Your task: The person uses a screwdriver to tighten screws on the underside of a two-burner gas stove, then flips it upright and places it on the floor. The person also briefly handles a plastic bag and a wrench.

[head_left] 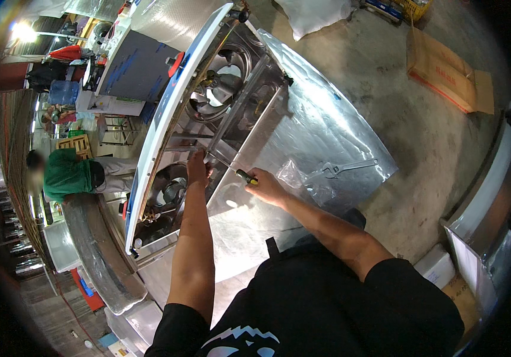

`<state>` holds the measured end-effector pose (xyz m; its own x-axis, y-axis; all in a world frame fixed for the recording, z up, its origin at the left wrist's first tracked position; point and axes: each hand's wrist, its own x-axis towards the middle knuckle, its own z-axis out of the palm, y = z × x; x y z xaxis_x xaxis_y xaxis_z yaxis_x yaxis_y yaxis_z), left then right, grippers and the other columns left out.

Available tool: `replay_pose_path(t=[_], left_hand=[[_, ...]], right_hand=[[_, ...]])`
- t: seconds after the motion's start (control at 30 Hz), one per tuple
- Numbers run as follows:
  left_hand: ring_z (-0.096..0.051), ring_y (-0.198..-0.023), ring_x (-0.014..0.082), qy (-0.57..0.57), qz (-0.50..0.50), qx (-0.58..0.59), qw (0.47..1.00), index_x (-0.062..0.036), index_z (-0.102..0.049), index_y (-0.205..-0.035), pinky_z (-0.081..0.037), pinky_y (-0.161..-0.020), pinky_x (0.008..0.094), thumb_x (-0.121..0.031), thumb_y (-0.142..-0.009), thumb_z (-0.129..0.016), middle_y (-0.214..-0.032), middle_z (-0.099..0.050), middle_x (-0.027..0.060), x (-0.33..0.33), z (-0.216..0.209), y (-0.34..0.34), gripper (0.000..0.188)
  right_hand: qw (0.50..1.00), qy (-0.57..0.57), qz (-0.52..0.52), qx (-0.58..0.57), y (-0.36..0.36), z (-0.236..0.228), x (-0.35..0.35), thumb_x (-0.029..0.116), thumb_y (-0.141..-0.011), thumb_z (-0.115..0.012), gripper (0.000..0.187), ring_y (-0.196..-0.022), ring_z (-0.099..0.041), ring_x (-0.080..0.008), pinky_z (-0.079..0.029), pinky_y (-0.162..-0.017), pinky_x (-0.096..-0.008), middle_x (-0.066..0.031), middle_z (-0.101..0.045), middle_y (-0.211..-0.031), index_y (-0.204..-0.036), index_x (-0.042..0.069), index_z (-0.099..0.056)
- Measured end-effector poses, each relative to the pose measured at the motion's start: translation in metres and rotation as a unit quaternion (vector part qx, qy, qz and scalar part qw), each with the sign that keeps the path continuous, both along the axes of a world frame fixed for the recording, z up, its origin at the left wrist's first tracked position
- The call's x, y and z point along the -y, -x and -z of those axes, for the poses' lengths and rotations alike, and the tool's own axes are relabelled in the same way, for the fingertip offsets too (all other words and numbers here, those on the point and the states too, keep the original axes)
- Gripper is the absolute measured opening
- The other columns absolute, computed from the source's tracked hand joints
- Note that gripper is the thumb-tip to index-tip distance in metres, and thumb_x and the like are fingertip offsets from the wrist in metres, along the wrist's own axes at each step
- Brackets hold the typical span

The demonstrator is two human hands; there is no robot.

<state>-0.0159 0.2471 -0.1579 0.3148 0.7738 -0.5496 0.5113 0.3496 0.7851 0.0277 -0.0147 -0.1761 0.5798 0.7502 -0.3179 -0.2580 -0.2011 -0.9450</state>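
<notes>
Closest to the camera: wearer's black shirt (350, 297). Right hand (267, 187) gripping the black-and-yellow handle of a screwdriver (246, 176), shaft pointing into an open metal casing (260, 122). Left hand (197, 169) at the casing opening near the shaft tip; can't tell what it grips. In the casing: two round metal units, upper (219, 89) and lower (172, 190), plus crossbars. Clear plastic bag (291, 174) beside adjustable wrench (356, 165); bag contents unclear. Cardboard box (442, 71) on floor, contents hidden.
</notes>
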Motion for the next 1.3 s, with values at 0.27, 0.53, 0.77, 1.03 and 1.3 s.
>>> replay_pose_path(t=[0.27, 0.53, 0.77, 1.03, 1.3], left_hand=[[-0.045, -0.049, 0.007, 0.02, -0.011, -0.021, 1.0, -0.0171, -0.064, -0.097, -0.027, -0.037, 0.0241, -0.04, -0.096, -0.067, -0.07, -0.055, -0.0042, -0.002, -0.008, -0.011, 0.023], [-0.041, -0.046, 0.0062, -0.051, 0.013, -0.043, 0.998, -0.0144, -0.064, -0.099, -0.025, -0.035, 0.0246, -0.04, -0.096, -0.067, -0.067, -0.052, -0.0034, 0.014, -0.017, -0.01, 0.026], [-0.039, -0.043, 0.0069, -0.061, 0.035, -0.017, 0.997, -0.013, -0.063, -0.101, -0.025, -0.035, 0.0252, -0.038, -0.099, -0.063, -0.06, -0.048, -0.0026, 0.013, -0.014, -0.007, 0.025], [-0.04, -0.042, 0.0082, -0.077, 0.049, -0.033, 0.995, -0.0113, -0.063, -0.103, -0.025, -0.035, 0.0263, -0.039, -0.1, -0.061, -0.058, -0.048, -0.001, 0.014, -0.014, -0.007, 0.028], [-0.039, -0.041, 0.0083, -0.068, 0.064, -0.039, 0.995, -0.012, -0.062, -0.102, -0.026, -0.035, 0.0269, -0.04, -0.098, -0.063, -0.056, -0.047, -0.001, 0.01, -0.014, -0.005, 0.029]], right_hand=[[0.957, 0.034, 0.055, 0.283, 0.001, -0.01, 0.008, 0.025, -0.093, -0.063, 0.024, -0.079, -0.068, -0.0376, -0.054, -0.069, -0.049, -0.0172, -0.065, -0.083, -0.103, 0.003, -0.058], [0.973, 0.096, 0.004, 0.212, 0.003, -0.024, 0.001, 0.032, -0.1, -0.056, 0.027, -0.072, -0.069, -0.0355, -0.054, -0.063, -0.0473, -0.0151, -0.068, -0.08, -0.109, 0.007, -0.058], [0.98, 0.095, 0.022, 0.174, 0.006, -0.025, 0.0, 0.032, -0.1, -0.057, 0.027, -0.074, -0.069, -0.0388, -0.053, -0.067, -0.0516, -0.0166, -0.07, -0.082, -0.109, 0.008, -0.06], [0.997, 0.015, 0.077, 0.0, 0.004, -0.003, -0.009, 0.033, -0.097, -0.063, 0.028, -0.066, -0.067, -0.0352, -0.05, -0.062, -0.0462, -0.0159, -0.067, -0.072, -0.1, 0.005, -0.065], [0.927, -0.044, 0.021, -0.373, -0.008, 0.007, -0.01, 0.033, -0.104, -0.057, 0.028, -0.047, -0.04, -0.0055, -0.029, -0.043, -0.0247, 0.0005, -0.052, -0.063, -0.101, 0.005, -0.063]])
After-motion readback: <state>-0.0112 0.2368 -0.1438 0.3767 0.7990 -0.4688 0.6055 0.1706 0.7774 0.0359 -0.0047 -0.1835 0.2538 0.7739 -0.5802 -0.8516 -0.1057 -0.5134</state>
